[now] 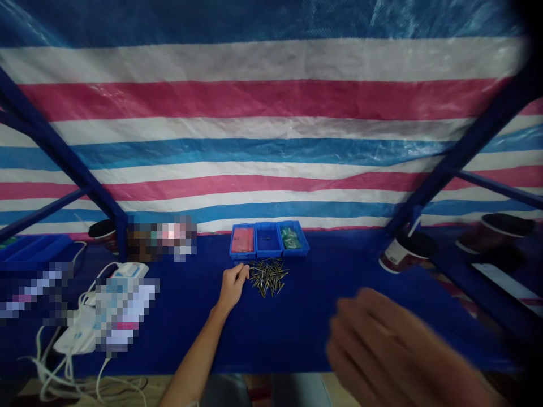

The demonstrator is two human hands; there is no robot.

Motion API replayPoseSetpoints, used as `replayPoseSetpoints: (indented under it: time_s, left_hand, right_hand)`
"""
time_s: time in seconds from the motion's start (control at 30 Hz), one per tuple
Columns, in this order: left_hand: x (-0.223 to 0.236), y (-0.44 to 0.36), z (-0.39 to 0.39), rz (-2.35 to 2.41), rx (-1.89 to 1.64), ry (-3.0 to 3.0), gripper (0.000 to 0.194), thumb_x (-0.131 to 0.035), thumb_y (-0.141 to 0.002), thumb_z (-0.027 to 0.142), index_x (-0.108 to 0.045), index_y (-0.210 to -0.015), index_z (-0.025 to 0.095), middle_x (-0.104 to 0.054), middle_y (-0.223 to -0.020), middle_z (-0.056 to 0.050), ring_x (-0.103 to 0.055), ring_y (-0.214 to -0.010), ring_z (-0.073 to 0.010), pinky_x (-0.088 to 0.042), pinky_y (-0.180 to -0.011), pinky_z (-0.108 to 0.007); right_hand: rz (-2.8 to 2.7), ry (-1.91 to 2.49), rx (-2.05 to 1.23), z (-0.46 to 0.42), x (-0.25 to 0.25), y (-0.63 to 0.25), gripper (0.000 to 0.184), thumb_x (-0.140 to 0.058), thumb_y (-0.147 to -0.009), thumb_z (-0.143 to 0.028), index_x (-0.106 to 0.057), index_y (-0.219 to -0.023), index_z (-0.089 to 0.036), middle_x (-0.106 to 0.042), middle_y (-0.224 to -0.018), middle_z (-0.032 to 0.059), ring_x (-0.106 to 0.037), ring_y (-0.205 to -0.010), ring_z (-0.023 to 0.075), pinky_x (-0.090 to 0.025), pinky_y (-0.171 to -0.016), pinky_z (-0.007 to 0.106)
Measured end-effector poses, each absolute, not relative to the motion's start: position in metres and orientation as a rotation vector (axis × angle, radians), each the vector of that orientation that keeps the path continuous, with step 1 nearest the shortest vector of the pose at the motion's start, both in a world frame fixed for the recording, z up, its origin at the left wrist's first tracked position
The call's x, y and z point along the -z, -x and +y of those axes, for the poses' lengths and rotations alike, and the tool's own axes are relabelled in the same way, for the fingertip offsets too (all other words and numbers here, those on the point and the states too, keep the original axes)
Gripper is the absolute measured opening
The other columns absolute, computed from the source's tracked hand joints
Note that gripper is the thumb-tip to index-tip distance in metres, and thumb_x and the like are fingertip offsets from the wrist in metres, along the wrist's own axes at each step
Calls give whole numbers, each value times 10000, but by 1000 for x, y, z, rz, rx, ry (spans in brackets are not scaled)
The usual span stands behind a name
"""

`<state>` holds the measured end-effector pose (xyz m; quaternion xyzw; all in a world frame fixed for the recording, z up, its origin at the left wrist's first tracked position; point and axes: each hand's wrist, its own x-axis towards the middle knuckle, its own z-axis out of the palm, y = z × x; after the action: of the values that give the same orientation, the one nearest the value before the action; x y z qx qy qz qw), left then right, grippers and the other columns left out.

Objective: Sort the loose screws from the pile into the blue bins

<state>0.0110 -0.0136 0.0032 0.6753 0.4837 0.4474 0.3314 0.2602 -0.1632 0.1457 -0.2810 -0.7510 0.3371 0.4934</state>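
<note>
A loose pile of thin, dark and brass-coloured metal rods [268, 277] lies on the blue tabletop. My left hand [233, 284] is at the pile's left edge, thumb and fingers closed in a pinch; what sits between the fingertips is too small to make out. Close to the camera, my right hand [382, 339] is raised over the table's right side, blurred, its fingers curled together and their tips hidden. Behind the pile stand three joined blue bins: the left bin holds pink packets [242, 239], the middle bin [268, 249] a single thin rod, the right bin green packets [291, 238].
White power strips [78, 333] and tangled cables lie at the left. A dark cup [401, 253] stands at the right beside a blue frame post [441, 164]. Striped plastic sheeting [271, 102] hangs behind the table. Another blue tray [36, 249] is at far left.
</note>
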Motion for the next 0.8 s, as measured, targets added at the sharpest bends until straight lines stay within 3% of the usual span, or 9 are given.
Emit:
replayPoseSetpoints:
  time_s: [0.07, 0.13, 0.23, 0.3, 0.4, 0.5, 0.6, 0.8]
  left_hand:
    - [-4, -12, -13, 1259, -1165, -1763, 422, -479, -966, 430, -597, -672, 152, -421, -508, 49, -394, -486, -100, -294, -523, -214]
    - [-5, -13, -13, 1244, -1153, -1775, 392, -490, -959, 432, -641, -734, 149, -449, -519, 46, -409, -493, -106, -297, -525, -214]
    - [-7, -13, -12, 1225, -1154, -1793, 366, -515, -945, 440, -661, -784, 145, -531, -572, 28, -458, -526, -117, -326, -550, -213]
    - [-7, -13, -12, 1228, -1168, -1798, 365, -523, -942, 442, -666, -787, 145, -574, -602, 14, -494, -551, -126, -352, -575, -216]
    - [-5, -13, -10, 1232, -1179, -1817, 364, -524, -947, 433, -676, -780, 148, -600, -622, 4, -522, -574, -133, -369, -593, -219]
    - [-4, -13, -10, 1232, -1167, -1835, 357, -527, -949, 420, -673, -766, 150, -596, -615, 8, -519, -568, -130, -365, -588, -218]
    - [-3, -13, -10, 1238, -1147, -1833, 348, -531, -948, 411, -665, -762, 150, -592, -612, 9, -514, -566, -129, -363, -587, -217]
    - [-7, -13, -11, 1221, -1116, -1838, 347, -529, -953, 374, -656, -724, 147, -575, -594, 12, -506, -555, -121, -359, -582, -218]
  right_hand:
    - [-1614, 745, -954, -134, -140, -239, 318, -400, -1028, -489, -636, -1014, -277, -523, -512, -36, -460, -360, 112, -397, -398, 242]
    - [-1503, 844, -1096, -102, -127, -221, 313, -532, -975, -489, -604, -858, -207, -539, -561, -30, -468, -409, 101, -376, -416, 228]
    - [-1553, 1070, -833, -56, -97, -204, 401, -625, -912, -467, -530, -650, -180, -477, -552, -35, -439, -486, 102, -338, -472, 222]
    - [-1633, 1182, -660, -33, -75, -200, 479, -564, -945, -461, -468, -564, -187, -396, -497, -45, -397, -468, 105, -322, -480, 231]
    - [-1698, 1131, -558, -15, -50, -197, 323, -464, -1002, -360, -603, -769, -184, -556, -634, -8, -521, -578, 143, -417, -579, 249]
    - [-1746, 1017, -529, -12, -37, -195, 217, -442, -1008, -263, -648, -1029, -199, -670, -918, 57, -626, -853, 193, -485, -762, 294]
    - [-1801, 1024, -459, -17, -27, -194, 204, -468, -999, -234, -667, -1040, -219, -678, -995, 70, -617, -944, 212, -472, -860, 350]
    - [-1879, 1102, -383, -24, -10, -194, 176, -521, -993, -244, -686, -1055, -230, -694, -977, 65, -616, -923, 226, -444, -856, 388]
